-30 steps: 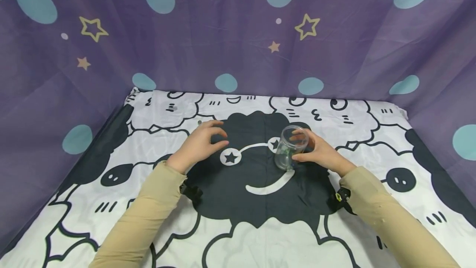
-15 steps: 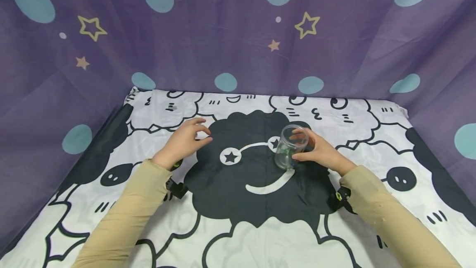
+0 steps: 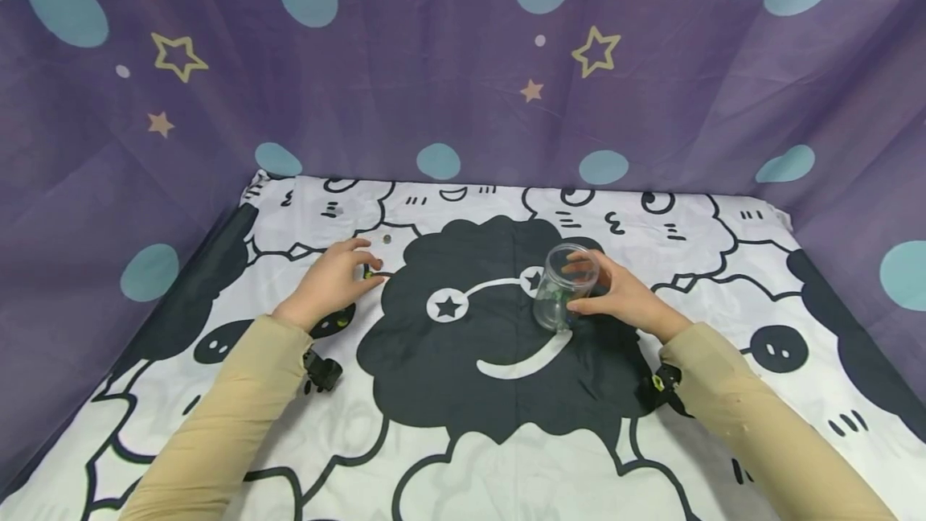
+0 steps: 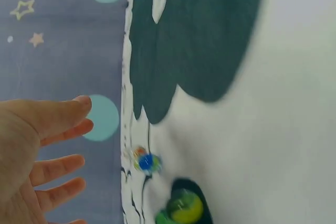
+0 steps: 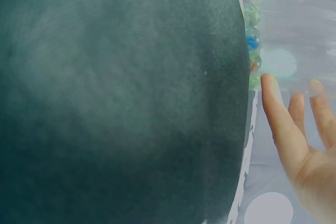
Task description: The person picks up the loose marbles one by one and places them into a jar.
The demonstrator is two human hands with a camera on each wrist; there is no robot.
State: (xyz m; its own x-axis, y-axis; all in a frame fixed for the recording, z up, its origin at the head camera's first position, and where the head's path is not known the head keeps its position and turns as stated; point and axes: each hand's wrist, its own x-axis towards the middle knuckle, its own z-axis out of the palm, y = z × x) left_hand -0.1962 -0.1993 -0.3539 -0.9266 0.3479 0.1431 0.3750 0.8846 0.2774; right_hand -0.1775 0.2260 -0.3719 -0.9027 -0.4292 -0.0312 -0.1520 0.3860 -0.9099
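Observation:
A clear plastic jar (image 3: 553,304) stands upright on the dark patch of the cloth, right of the middle. My right hand (image 3: 628,296) holds it from the right, thumb on the near side and fingers around the far side. Green and blue glass marbles (image 5: 253,43) lie at its bottom in the right wrist view. My left hand (image 3: 329,284) hovers over the cloth's left part, fingers loosely bent, with nothing between them. Close to its fingertips a marble (image 3: 369,273) lies on the cloth. The left wrist view has a blue marble (image 4: 148,163) and a yellow-green marble (image 4: 186,208).
A small marble (image 3: 387,239) lies farther back on the white cloth (image 3: 463,481), which is printed with cartoon sheep. Purple curtains (image 3: 463,79) with stars and blue dots close off the back and sides.
My left hand has moved left, away from the dark patch and over the white cloth, coming near the marbles there. The right hand and the jar have stayed in place.

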